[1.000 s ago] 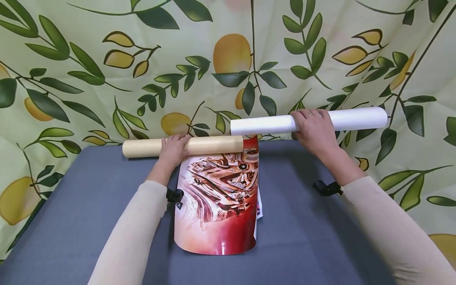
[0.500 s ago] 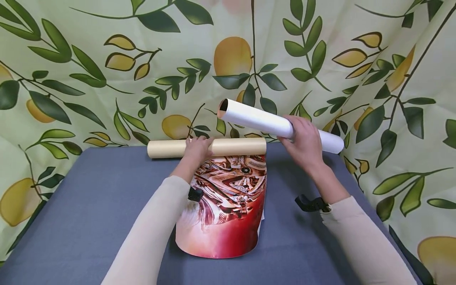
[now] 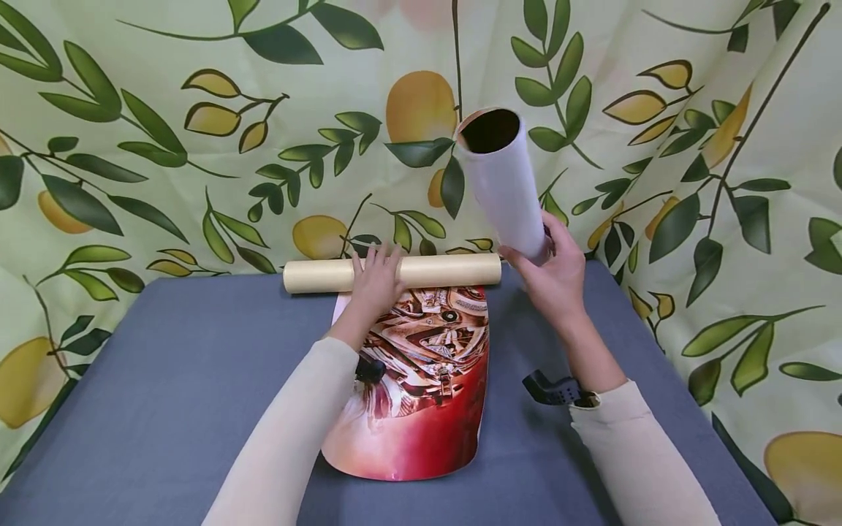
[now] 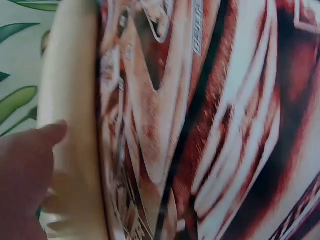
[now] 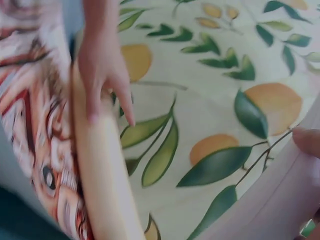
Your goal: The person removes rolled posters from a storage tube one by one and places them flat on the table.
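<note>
Leaf-and-lemon cloth (image 3: 164, 146) hangs across the whole back of the head view, and below it a grey table (image 3: 164, 380) fills the lower half of the frame. At the table's far edge, just left of centre, lies a tan tube (image 3: 316, 276), running left to right, with a glossy red poster (image 3: 421, 394) spreading from under it toward the bottom of the frame. The left hand (image 3: 376, 281) rests on top of the tan tube near its middle, fingers straight and laid flat over it, holding nothing. To the right and higher, the right hand (image 3: 555, 270) grips the lower end of a white tube (image 3: 503, 183), fingers curled round it; the tube stands steeply tilted, its dark open mouth at upper centre-right, clear of the table and apart from the tan tube. Black straps show at both wrists. In the left wrist view the tan tube (image 4: 70, 125) runs top to bottom at the left side, the poster (image 4: 210, 120) fills the rest, touching it, and the left hand (image 4: 25, 170) shows at lower left with a fingertip on the tube. In the right wrist view the left hand (image 5: 102, 65) reaches down from the top onto the tan tube (image 5: 100, 170) at left, with the poster (image 5: 35, 120) beside it; the white tube (image 5: 270, 200) crosses the lower right corner, a fingertip of the right hand (image 5: 307, 140) pressing on it.
</note>
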Demonstrator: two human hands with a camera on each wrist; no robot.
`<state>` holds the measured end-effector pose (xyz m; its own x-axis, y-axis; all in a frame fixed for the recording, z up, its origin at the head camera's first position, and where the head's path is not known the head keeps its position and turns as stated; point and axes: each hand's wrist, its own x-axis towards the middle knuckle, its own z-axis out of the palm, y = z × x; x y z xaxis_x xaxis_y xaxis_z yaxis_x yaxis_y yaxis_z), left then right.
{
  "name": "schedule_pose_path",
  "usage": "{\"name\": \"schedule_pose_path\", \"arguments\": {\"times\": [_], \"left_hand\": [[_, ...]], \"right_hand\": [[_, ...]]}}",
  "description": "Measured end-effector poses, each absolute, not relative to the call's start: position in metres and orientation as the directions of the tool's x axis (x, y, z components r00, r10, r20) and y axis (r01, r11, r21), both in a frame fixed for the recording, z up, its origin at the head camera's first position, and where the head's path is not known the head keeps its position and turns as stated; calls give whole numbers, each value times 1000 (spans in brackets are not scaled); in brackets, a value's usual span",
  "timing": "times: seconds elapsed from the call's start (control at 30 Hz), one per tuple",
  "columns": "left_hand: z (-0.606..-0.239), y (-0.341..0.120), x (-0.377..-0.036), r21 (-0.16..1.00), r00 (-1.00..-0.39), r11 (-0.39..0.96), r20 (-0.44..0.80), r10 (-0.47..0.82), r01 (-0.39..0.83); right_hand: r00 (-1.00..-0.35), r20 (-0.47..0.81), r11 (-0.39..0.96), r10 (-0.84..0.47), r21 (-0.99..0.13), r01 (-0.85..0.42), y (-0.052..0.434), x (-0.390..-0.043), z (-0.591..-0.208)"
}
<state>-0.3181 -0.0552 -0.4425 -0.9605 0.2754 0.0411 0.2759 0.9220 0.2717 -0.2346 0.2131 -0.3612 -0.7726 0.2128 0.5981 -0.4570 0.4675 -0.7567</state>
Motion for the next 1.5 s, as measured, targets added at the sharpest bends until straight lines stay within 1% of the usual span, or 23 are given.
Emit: {"name": "schedule_pose_path", "arguments": {"times": [0.1, 0.17, 0.23, 0.3, 0.33, 0.4, 0.53, 0.57, 0.67, 0.8, 0.93, 1.0, 1.1, 1.23, 1.3, 1.4, 1.5], "left_hand": [[-436, -56, -311, 419, -955, 858, 130, 266, 296], [-430, -54, -303, 515, -945, 793, 188, 266, 325], [-425, -51, -294, 580, -927, 724, 254, 277, 375], [-421, -48, -284, 620, -909, 666, 303, 285, 415], [-420, -46, -279, 630, -899, 642, 326, 292, 437], [-419, -43, -270, 642, -876, 596, 371, 308, 482], [-422, -38, -255, 672, -851, 522, 413, 324, 525], [-423, -37, -253, 677, -851, 516, 412, 326, 525], [-430, -39, -247, 666, -858, 541, 390, 333, 513], [-443, -47, -239, 620, -860, 597, 370, 351, 510], [-455, -54, -233, 585, -847, 613, 397, 354, 531], [-460, -57, -232, 572, -842, 621, 420, 340, 536], [-462, -60, -231, 565, -843, 634, 443, 307, 528], [-460, -62, -230, 559, -863, 675, 436, 255, 482], [-459, -63, -229, 569, -883, 695, 415, 219, 440], [-458, -63, -227, 596, -913, 714, 379, 154, 368], [-456, -62, -225, 616, -926, 720, 363, 102, 321]], "right_hand": [[-749, 614, 285, 249, -786, -549, 205, -232, -357], [-717, 641, 145, 274, -764, -629, 200, -231, -355], [-691, 657, 21, 301, -729, -684, 194, -230, -355], [-693, 643, -81, 327, -711, -698, 188, -229, -357], [-703, 627, -128, 336, -709, -693, 184, -229, -359], [-743, 574, -248, 344, -708, -661, 177, -229, -364], [-833, 445, -454, 329, -699, -553, 164, -229, -378], [-853, 412, -494, 320, -695, -522, 161, -229, -382], [-895, 342, -552, 287, -704, -447, 153, -228, -393], [-935, 275, -560, 225, -749, -355, 144, -228, -409], [-963, 229, -527, 139, -806, -268, 136, -227, -421], [-971, 220, -495, 94, -836, -237, 134, -226, -425], [-975, 219, -407, 37, -888, -215, 136, -223, -429], [-977, 214, -262, -20, -944, -201, 141, -222, -433], [-977, 204, -221, -53, -957, -188, 142, -222, -435], [-978, 199, -177, -65, -967, -185, 145, -220, -436], [-977, 199, -116, -75, -975, -189, 149, -220, -436]]}}
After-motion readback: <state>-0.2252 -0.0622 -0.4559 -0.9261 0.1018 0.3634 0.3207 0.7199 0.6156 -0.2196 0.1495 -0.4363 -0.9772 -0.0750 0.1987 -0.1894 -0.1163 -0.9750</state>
